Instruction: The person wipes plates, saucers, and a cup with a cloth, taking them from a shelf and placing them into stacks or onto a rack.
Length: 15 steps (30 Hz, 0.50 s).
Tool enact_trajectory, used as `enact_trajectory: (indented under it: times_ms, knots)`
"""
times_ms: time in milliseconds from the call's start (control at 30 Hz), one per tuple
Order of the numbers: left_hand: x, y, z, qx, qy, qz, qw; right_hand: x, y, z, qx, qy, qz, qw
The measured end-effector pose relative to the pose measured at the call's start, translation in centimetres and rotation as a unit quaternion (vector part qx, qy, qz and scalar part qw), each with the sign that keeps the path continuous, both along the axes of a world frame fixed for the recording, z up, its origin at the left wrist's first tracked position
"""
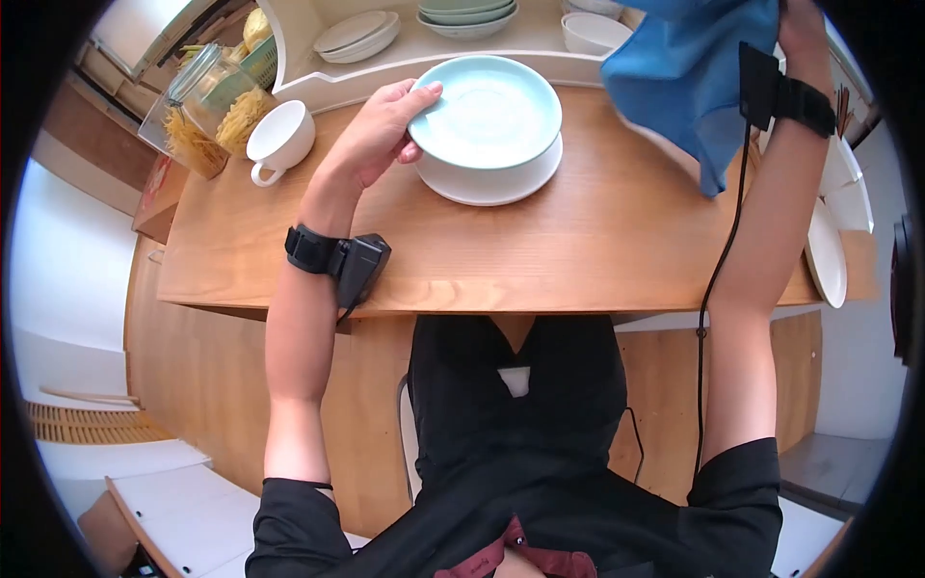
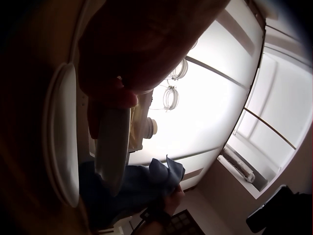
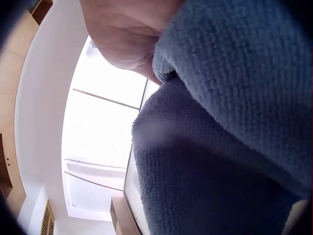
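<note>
My left hand (image 1: 381, 130) grips the left rim of a pale blue-green plate (image 1: 487, 111), thumb on top and fingers beneath. This plate overlaps a white plate (image 1: 487, 188) on the wooden table. In the left wrist view the held plate (image 2: 112, 152) appears edge-on, apart from the stacked white plates (image 2: 61, 137). At the upper right, my right hand (image 1: 803, 34) holds a blue cloth (image 1: 689, 87), which hangs down over the table. The right wrist view shows the cloth (image 3: 210, 147) bunched against the hand, whose fingertips are hidden behind it.
A white cup (image 1: 280, 135) stands at the table's left, beside glass jars of pasta (image 1: 207, 116). Behind, a white shelf (image 1: 371, 82) carries stacked plates and bowls (image 1: 467, 17). A white plate (image 1: 826, 252) leans at the right edge. A black cable (image 1: 718, 275) hangs from the right wrist.
</note>
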State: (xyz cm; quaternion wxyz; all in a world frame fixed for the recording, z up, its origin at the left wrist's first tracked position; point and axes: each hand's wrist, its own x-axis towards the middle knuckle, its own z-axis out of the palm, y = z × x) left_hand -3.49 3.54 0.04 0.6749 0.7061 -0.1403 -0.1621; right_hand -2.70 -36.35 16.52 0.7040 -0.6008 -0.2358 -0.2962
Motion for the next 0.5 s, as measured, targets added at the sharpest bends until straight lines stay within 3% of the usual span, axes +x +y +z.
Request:
enact_trajectory:
  times_ms: [100,133,167,233,367,433,500]
  knots:
    - [0.1,0.1,-0.2,0.028,0.009,-0.004,1.0,-0.5,-0.5,0.4,0.01,-0.005,-0.029,1.0]
    - [0.2,0.1,-0.3,0.05,0.01,0.003,0.999,-1.4,0.4,-0.9,-0.049,-0.1,0.004,0.994]
    - [0.2,0.1,-0.3,0.072,0.009,0.01,0.997,-1.3,-0.1,-0.7,-0.046,-0.1,0.001,0.994]
    - [0.2,0.1,-0.1,0.088,0.011,0.006,0.996,-0.3,-1.4,0.0,-0.043,-0.092,-0.128,0.987]
    - [0.3,0.1,-0.2,0.116,0.011,-0.001,0.993,-0.3,-2.4,-0.1,-0.047,-0.071,-0.125,0.989]
    - [0.3,0.1,-0.1,0.13,0.008,-0.005,0.991,-1.8,0.0,-0.6,-0.039,-0.108,-0.176,0.978]
    - [0.0,-0.1,0.1,0.143,0.005,-0.008,0.99,-1.6,0.1,0.3,-0.016,-0.077,-0.178,0.981]
